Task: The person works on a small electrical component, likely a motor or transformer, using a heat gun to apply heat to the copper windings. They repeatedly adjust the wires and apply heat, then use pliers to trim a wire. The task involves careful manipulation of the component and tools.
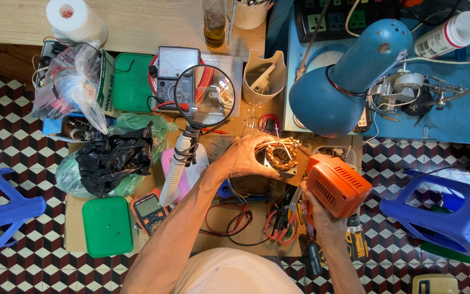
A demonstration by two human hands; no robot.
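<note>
My left hand (pixel 244 155) cups a small motor stator (pixel 282 158) with copper windings, holding it steady on the low work board (pixel 235 228). My right hand (pixel 322 218) grips the handle of an orange heat gun (pixel 337 182), whose nozzle points at the stator from the right. Thin wire leads stick out of the windings toward the top.
A magnifier on a flexible white arm (pixel 204 96) stands left of the stator. A blue desk lamp (pixel 349 76), analog meter (pixel 174 73), orange digital multimeter (pixel 148 209), red-handled cutters (pixel 281 223), black bag (pixel 114 158), green lids (pixel 107 226) and blue stools (pixel 452 215) surround the board.
</note>
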